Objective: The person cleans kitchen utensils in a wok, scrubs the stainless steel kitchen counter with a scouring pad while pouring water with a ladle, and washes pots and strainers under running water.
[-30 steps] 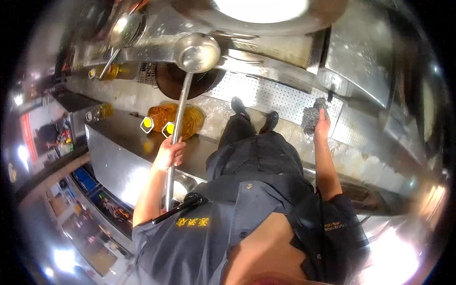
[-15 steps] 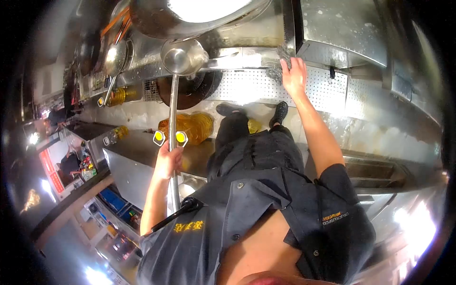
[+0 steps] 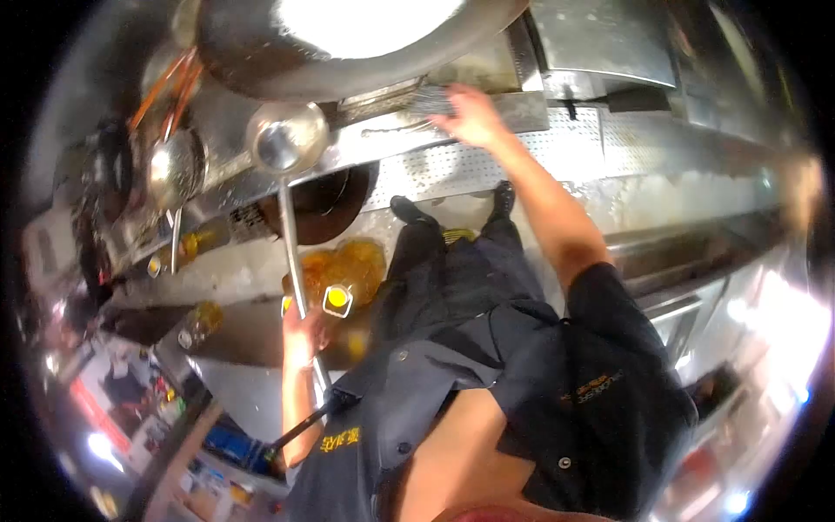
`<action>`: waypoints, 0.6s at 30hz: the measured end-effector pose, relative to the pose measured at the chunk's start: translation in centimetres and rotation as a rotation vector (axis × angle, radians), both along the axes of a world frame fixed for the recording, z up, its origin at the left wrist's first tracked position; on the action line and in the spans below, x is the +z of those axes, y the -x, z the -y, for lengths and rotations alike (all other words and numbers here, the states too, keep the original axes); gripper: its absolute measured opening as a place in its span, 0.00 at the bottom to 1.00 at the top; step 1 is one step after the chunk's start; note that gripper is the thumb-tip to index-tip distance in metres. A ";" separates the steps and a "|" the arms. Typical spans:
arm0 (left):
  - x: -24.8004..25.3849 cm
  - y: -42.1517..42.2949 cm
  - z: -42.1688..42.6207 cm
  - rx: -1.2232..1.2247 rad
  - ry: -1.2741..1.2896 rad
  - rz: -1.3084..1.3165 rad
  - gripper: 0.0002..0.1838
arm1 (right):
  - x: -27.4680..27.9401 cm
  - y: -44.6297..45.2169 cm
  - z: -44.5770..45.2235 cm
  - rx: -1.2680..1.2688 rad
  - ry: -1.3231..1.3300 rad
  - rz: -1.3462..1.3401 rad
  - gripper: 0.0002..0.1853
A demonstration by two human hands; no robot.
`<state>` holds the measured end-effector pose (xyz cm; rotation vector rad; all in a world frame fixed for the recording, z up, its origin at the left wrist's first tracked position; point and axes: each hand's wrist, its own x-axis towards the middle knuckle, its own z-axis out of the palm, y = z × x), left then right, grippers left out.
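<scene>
My left hand [image 3: 303, 337] is wrapped round the long metal handle of a ladle [image 3: 287, 139]. The ladle's bowl lies at the stove's front edge, beside the large wok [image 3: 261, 70]. In my right hand [image 3: 470, 117] is a grey scouring pad [image 3: 430, 103], blurred by motion. That hand presses it on the wet metal stove edge [image 3: 396, 135], just below the wok's rim. My fingers hide part of the pad.
Oil jugs [image 3: 348, 270] with yellow caps stand low, near my left hand. A dark wok [image 3: 326, 204] sits under the stove edge. A strainer ladle [image 3: 174, 170] is at left, and a steel counter [image 3: 600, 43] at upper right. My feet [image 3: 413, 210] are on the floor.
My right hand has swept the scouring pad leftward along the stove edge, toward the wok. The view has shifted too; my left hand still grips the ladle.
</scene>
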<state>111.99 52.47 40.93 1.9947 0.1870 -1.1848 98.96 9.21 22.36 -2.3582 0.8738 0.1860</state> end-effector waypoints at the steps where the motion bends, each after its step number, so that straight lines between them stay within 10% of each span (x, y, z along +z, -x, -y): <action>1: -0.3 -1.5 -0.5 -0.036 -0.012 0.008 0.05 | -0.1 -3.1 -1.3 0.069 -0.091 -0.055 0.38; 3: -2.0 -4.4 -2.1 -0.004 0.000 0.011 0.05 | -0.5 -8.6 -4.2 0.297 -0.090 -0.153 0.42; 11: -3.3 -11.9 -5.5 -0.007 0.106 -0.101 0.08 | -3.1 0.7 0.8 -0.097 -0.004 -0.494 0.37; 13: -3.2 -12.6 -6.4 -0.020 0.123 -0.132 0.08 | -7.3 9.5 1.4 -0.305 0.428 0.124 0.28; 18: -3.9 -12.6 -7.2 0.017 0.128 -0.120 0.09 | -14.5 8.4 -4.8 -0.474 0.415 0.443 0.41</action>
